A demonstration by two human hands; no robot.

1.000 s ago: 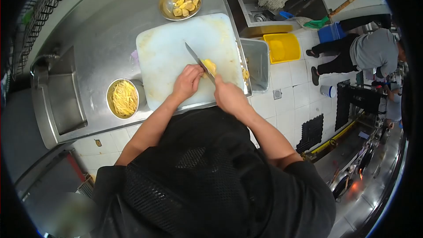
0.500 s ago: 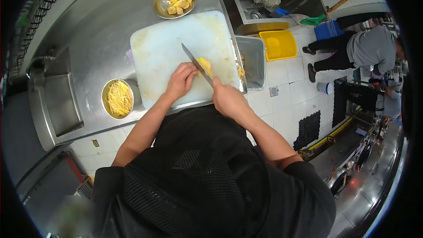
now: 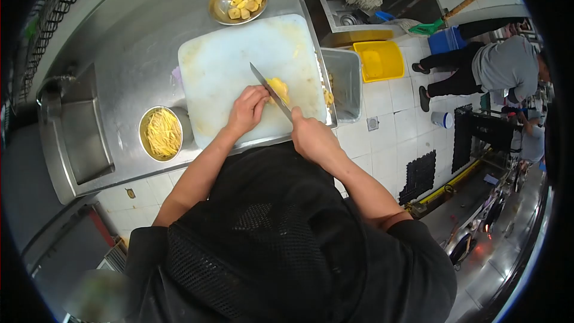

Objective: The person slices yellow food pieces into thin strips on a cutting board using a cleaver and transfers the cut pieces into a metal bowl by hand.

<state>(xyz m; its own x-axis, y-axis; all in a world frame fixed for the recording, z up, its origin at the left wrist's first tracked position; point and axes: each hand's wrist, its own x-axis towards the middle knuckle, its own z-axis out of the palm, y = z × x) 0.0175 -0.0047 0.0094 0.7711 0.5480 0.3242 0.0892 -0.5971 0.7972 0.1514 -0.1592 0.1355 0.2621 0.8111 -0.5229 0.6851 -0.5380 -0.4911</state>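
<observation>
A pale cutting board [image 3: 221, 66] lies on the steel counter. My right hand [image 3: 313, 137] is closed round the handle of a knife [image 3: 259, 75], whose blade points up and to the left. Yellow slices [image 3: 278, 88] lie on the board against the right side of the blade. On the blade's left is my left hand [image 3: 248, 107], its fingers curled and pressed together beside the knife; what they hold, if anything, is hidden. A steel bowl [image 3: 217, 14] with several yellow chunks stands beyond the board. To the left, a round container [image 3: 142, 137] holds thin yellow strips.
A grey bin [image 3: 347, 90] stands against the counter's right side, with a yellow tub [image 3: 382, 63] beyond it. A steel sink [image 3: 84, 137] is at the far left. At the right, a person in a grey top [image 3: 508, 64] stands near a white bucket [image 3: 441, 120].
Since the first frame the whole view has shifted slightly. The yellow slices now lie flatter and more spread beside the blade. Both hands stay close to the knife.
</observation>
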